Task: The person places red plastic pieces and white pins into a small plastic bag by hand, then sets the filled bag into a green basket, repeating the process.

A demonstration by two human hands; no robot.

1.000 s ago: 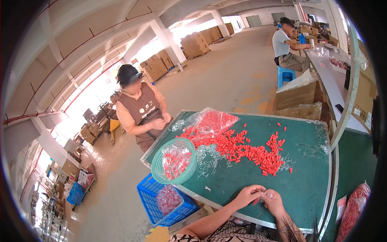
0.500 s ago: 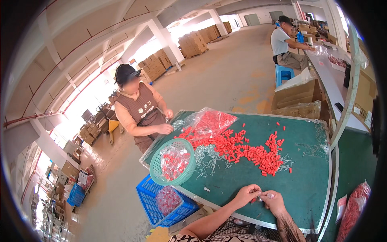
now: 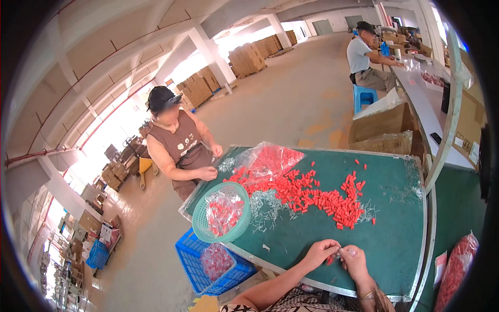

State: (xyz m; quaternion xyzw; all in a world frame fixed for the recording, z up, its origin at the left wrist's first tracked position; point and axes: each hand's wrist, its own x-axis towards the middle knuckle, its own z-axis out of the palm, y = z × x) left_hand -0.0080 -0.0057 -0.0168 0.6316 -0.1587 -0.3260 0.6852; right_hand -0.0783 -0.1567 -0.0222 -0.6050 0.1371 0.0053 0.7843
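My left hand (image 3: 320, 253) and my right hand (image 3: 355, 261) meet over the near edge of the green table (image 3: 395, 236), fingers pinched together. Between them is a small clear plastic bag (image 3: 339, 255), mostly covered by my fingers. Small red plastic plugs (image 3: 330, 259) show just below my left fingertips. Farther back lies a loose heap of the same red plugs (image 3: 317, 197), with thin silver screws (image 3: 270, 210) scattered beside it. A large clear bag (image 3: 273, 162) full of red plugs rests behind the heap.
A green plastic basket (image 3: 244, 221) holding filled bags stands on the table's left edge, above a blue crate (image 3: 189, 255). A person (image 3: 179, 140) stands at the far left corner. Another person (image 3: 364, 60) sits at the right bench. An open carton (image 3: 382, 127) stands behind the table.
My hands stay together, and more red shows below the left fingers. The standing person's near hand has drawn slightly back from the table. The view has shifted a little.
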